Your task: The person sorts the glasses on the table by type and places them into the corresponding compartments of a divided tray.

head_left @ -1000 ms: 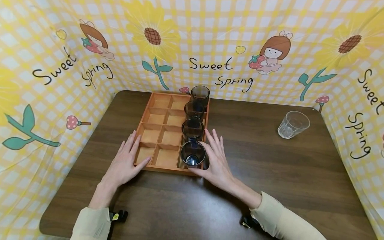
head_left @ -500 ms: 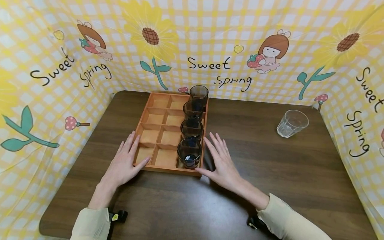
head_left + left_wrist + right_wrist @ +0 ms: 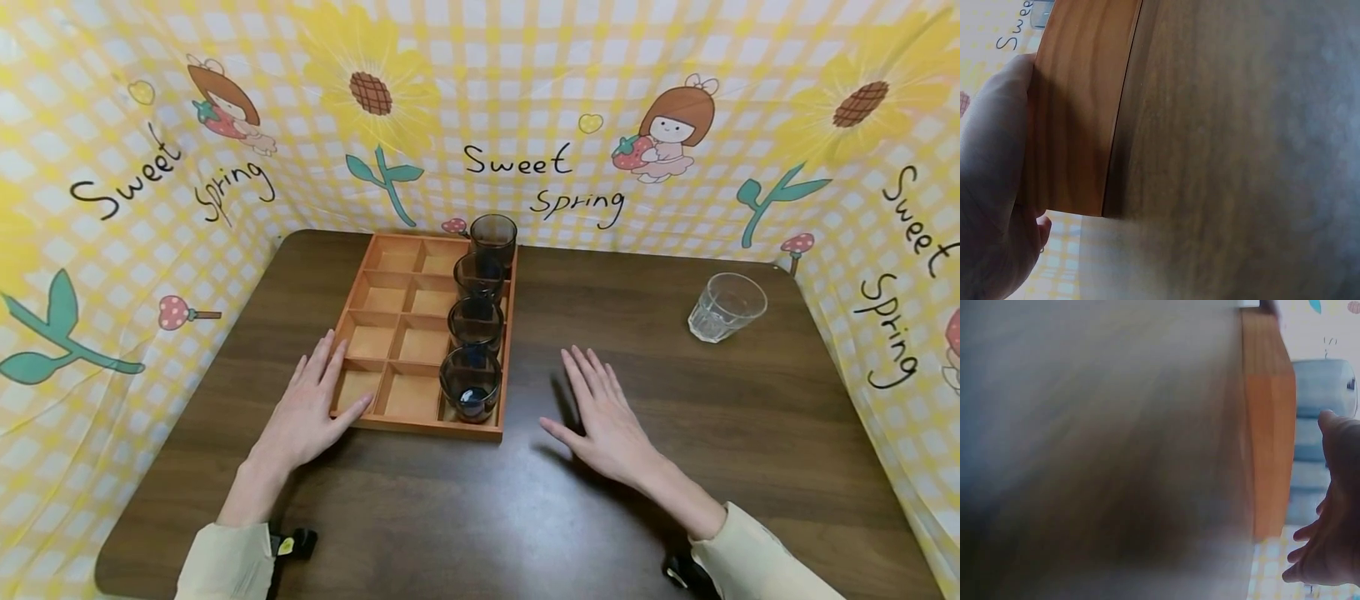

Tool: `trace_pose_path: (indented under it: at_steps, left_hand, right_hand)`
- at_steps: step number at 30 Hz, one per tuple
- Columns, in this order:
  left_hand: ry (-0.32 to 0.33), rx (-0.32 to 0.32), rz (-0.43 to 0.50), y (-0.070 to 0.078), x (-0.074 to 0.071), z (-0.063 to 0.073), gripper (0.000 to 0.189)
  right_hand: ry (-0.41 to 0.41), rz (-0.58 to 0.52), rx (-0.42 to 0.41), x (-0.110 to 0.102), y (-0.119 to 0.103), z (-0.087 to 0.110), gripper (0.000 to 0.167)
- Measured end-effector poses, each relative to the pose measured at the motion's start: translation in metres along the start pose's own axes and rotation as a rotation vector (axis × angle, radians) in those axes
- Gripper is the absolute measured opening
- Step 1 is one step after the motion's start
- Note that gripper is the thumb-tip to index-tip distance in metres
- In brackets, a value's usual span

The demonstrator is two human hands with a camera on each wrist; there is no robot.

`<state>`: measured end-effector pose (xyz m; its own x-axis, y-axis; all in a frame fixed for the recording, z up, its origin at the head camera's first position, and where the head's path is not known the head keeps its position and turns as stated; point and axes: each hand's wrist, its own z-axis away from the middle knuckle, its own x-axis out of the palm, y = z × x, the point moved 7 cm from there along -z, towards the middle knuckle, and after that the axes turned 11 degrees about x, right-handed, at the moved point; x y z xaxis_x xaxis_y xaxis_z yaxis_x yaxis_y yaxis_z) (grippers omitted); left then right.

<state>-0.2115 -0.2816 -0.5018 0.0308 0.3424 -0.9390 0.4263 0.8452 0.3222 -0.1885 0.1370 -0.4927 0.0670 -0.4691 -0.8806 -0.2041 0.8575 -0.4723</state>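
Table (image 3: pixel 750 417) bears the tray (image 3: pixel 423 427); your left hand (image 3: pixel 307 417), fingers straight, touches its near-left corner, probably steadying it. Your right hand (image 3: pixel 607 425), fingers straight, grips nothing. Dark glasses (image 3: pixel 471 375) fill the tray's right column; a clear glass (image 3: pixel 726 308) stands apart.

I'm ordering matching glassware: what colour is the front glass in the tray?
The front glass is see-through smoky dark grey; the head view shows it best.

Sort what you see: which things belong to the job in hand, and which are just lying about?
In the job, apparently:
wooden tray, left hand touching it
four dark glasses, standing in the tray's right column

Just lying about, probably:
clear glass, apart on the table, untouched
patterned cloth, only backdrop
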Motion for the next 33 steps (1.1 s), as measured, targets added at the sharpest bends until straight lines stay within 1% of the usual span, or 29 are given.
trace_pose_path:
  at_steps: [3, 9, 12, 16, 20, 22, 25, 29, 32, 33]
  left_hand:
    - [-0.014, -0.003, -0.011, 0.001, 0.001, -0.001, 0.100]
    - [-0.047, -0.012, -0.062, 0.010, 0.000, -0.002, 0.103]
    - [-0.041, -0.011, -0.061, 0.012, 0.001, -0.002, 0.104]
    - [-0.041, -0.004, -0.045, 0.012, 0.002, -0.003, 0.105]
    - [-0.056, -0.004, -0.041, 0.011, -0.001, -0.001, 0.108]
    - [-0.060, -0.009, -0.043, 0.009, -0.003, 0.001, 0.109]
    - [-0.050, -0.009, -0.047, 0.008, -0.004, 0.003, 0.108]
    - [-0.014, 0.002, -0.055, 0.009, -0.002, 0.004, 0.107]
    - [0.001, 0.001, -0.059, 0.011, -0.001, 0.004, 0.107]
    - [0.004, 0.001, -0.059, 0.011, -0.001, 0.004, 0.107]
  right_hand:
    - [0.018, -0.007, 0.041, -0.006, 0.016, 0.004, 0.101]
    - [0.030, -0.029, 0.133, -0.020, 0.049, 0.010, 0.097]
    - [0.030, -0.037, 0.180, -0.027, 0.063, 0.014, 0.097]
    - [0.061, -0.046, 0.231, -0.038, 0.083, 0.021, 0.096]
    - [0.098, -0.076, 0.276, -0.047, 0.101, 0.026, 0.096]
    - [0.106, -0.105, 0.301, -0.051, 0.109, 0.027, 0.096]
    - [0.104, -0.157, 0.352, -0.058, 0.123, 0.030, 0.096]
    - [0.073, -0.254, 0.437, -0.063, 0.148, 0.029, 0.099]
    - [0.110, -0.311, 0.495, -0.065, 0.174, 0.026, 0.097]
    - [0.105, -0.346, 0.511, -0.066, 0.179, 0.025, 0.098]
